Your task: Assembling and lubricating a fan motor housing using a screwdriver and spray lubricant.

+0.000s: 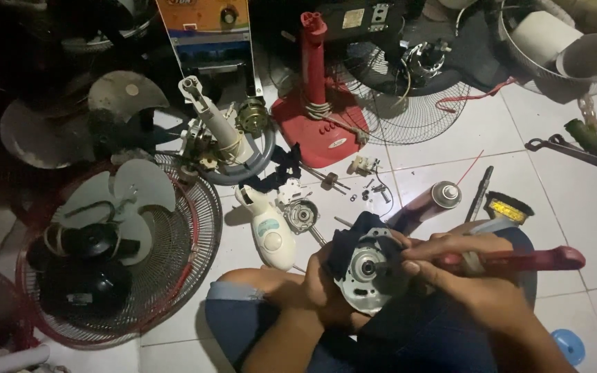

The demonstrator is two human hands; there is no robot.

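Observation:
I sit on a white tiled floor with a round grey fan motor (365, 268) on my lap, partly wrapped in a dark cloth (349, 236). My left hand (321, 283) grips the motor from the left side and steadies it. My right hand (461, 273) is closed on a tool with a red handle (530, 260), whose tip meets the shaft at the motor's centre. The tool's working end is hidden by my fingers.
A white motor cover (271, 231), a small metal housing (301, 215) and loose screws (371, 190) lie ahead. A spray can (431, 202) and screwdriver (479, 193) sit at right. A red fan base (320, 114), wire fan guards (174, 242) and blades (136, 186) crowd the left and back.

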